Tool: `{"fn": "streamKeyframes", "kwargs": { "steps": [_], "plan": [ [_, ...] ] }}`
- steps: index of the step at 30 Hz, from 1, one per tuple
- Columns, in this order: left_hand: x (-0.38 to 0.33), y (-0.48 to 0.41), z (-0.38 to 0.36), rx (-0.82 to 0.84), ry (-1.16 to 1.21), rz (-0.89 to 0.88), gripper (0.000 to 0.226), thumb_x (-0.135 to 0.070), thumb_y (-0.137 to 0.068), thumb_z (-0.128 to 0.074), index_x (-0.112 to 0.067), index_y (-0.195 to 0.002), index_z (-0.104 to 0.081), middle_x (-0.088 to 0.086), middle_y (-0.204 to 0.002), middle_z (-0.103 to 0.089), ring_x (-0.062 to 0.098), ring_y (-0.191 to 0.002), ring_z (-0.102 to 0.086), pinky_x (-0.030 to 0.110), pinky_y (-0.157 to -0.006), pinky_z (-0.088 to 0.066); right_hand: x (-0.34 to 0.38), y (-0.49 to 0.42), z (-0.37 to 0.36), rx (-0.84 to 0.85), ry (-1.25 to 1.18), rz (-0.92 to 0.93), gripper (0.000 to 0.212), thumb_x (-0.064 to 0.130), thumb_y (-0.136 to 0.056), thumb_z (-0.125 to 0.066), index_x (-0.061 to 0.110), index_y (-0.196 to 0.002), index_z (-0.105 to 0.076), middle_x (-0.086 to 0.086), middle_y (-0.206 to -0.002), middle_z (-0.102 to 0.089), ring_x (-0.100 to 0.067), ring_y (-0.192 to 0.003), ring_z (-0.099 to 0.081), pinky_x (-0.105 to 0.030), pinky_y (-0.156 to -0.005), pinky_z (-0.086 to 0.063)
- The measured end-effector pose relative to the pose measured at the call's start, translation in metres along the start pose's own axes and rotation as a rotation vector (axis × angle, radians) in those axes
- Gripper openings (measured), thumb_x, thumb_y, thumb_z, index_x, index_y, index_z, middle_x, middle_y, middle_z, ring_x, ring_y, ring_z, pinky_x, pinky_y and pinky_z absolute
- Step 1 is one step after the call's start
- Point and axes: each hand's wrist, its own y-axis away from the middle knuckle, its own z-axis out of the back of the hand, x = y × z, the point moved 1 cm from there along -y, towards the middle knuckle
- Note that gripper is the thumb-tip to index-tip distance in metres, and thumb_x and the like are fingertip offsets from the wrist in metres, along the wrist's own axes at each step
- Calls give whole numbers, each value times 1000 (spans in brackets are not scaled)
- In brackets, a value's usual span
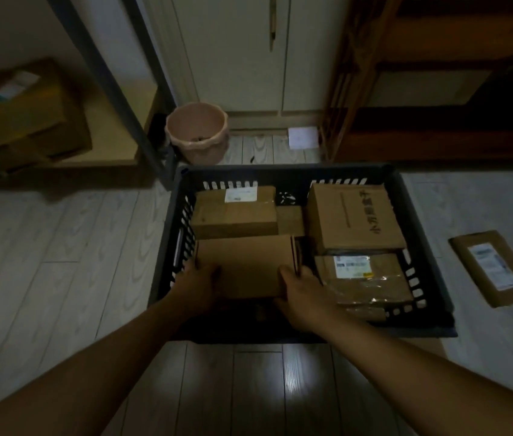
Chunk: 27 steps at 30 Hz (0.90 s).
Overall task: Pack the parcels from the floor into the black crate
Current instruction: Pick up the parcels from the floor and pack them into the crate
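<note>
Cardboard parcel (245,267), long axis crosswise, gripped at its ends by the left hand (197,286) and right hand (300,295), with the free corner of the black crate (280,171) beneath them.

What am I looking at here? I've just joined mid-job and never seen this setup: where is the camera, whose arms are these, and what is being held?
There is no machine here. The single picture comes from a camera worn on a person's head, looking forward and down, so the two bare arms are that person's own. The left hand and right hand each have a grip on one side of a plain cardboard box, at the near left of the black crate. The crate stands on the floor and holds several parcels, including a big printed box and a taped labelled parcel. A flat parcel lies on the floor to its right, not yet packed. A pink bucket stands behind.
</note>
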Motion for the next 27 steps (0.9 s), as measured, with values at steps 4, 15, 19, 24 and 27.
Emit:
{"fn": "streamKeyframes", "kwargs": {
  "steps": [4,15,19,24,27],
  "plan": [
    [5,-34,-20,25,-54,34,62,-43,-94,-46,-27,-148,-21,19,-154,-6,45,-135,-25,46,-111,-29,-3,-34,-11,168,0,1,52,35,-97,-52,9,-138,-36,-19,-137,-41,-26,-113,-49,-25,-87,-38],
    [10,-53,-30,66,-173,73,72,-51,-88,-53,-32,-147,-17,18,-154,-7,46,-136,-19,48,-112,-27,-12,-67,-34,179,20,10,59,43,-90,-57,16,-139,-36,-19,-142,-36,-32,-118,-50,-29,-91,-42],
    [7,-60,-35,41,-211,62,66,-52,-89,-49,-26,-144,-25,21,-152,-17,45,-137,-16,47,-110,-27,-12,-70,-28,193,54,-21,61,31,-95,-48,20,-150,-23,-19,-153,-13,-36,-128,-41,-32,-103,-37],
    [10,-57,-30,5,-158,12,73,-52,-88,-52,-23,-147,-20,17,-153,-16,42,-139,-19,45,-112,-26,-7,-66,-24,152,71,-13,66,37,-95,-51,24,-151,-19,-18,-154,-13,-36,-130,-40,-35,-104,-38],
    [8,-41,-14,-8,-113,-14,77,-52,-88,-53,-21,-149,-17,17,-155,-14,41,-140,-17,48,-115,-22,-8,-48,-11,108,59,-20,71,38,-93,-54,28,-152,-15,-14,-157,-5,-37,-136,-30,-35,-109,-31]
  ]
}}
